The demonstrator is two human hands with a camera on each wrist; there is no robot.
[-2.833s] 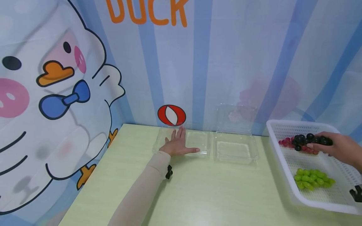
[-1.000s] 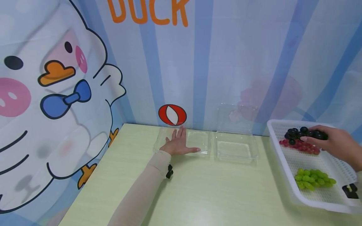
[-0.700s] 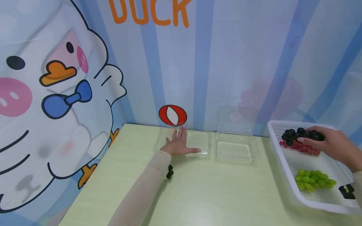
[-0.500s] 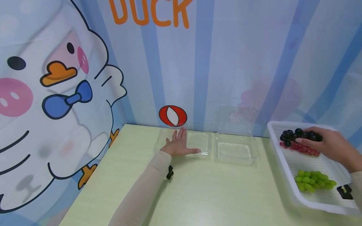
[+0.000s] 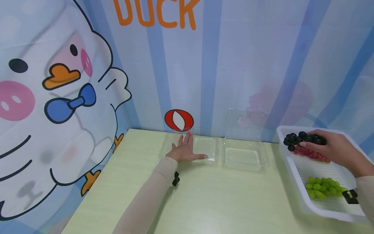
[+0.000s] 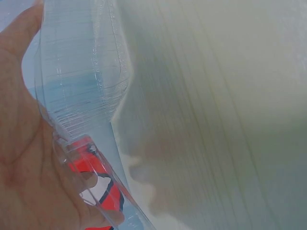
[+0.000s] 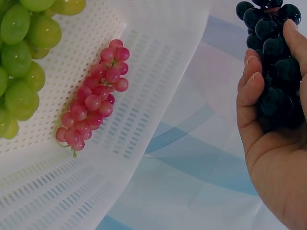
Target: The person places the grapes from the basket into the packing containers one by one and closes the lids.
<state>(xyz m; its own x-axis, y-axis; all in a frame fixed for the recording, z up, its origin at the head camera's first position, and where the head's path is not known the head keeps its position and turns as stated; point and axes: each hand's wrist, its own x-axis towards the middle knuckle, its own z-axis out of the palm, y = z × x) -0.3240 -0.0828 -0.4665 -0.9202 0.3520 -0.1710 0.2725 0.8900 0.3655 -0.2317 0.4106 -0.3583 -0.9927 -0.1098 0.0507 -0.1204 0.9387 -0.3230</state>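
In the head view my right hand (image 5: 339, 149) grips a bunch of black grapes (image 5: 293, 139) above the far end of a white basket. The right wrist view has thumb and fingers curled round these black grapes (image 7: 276, 62). Below lies a bunch of small red grapes (image 5: 313, 155), partly covered by the hand. Green grapes (image 5: 324, 188) lie nearer in the basket. My left hand (image 5: 184, 152) spreads its straight fingers over a clear plastic box (image 5: 205, 146) by the back wall. Up close, the left wrist view puts palm and fingers against its clear plastic (image 6: 84, 72).
A second clear box (image 5: 244, 156) stands right of the first, its lid raised against the printed backdrop (image 5: 233, 65). The white perforated basket (image 5: 295, 175) occupies the right side of the pale table (image 5: 222, 201).
My right hand has carried the black grapes leftward over the basket, toward its left rim. The left hand has stayed in place on the box.
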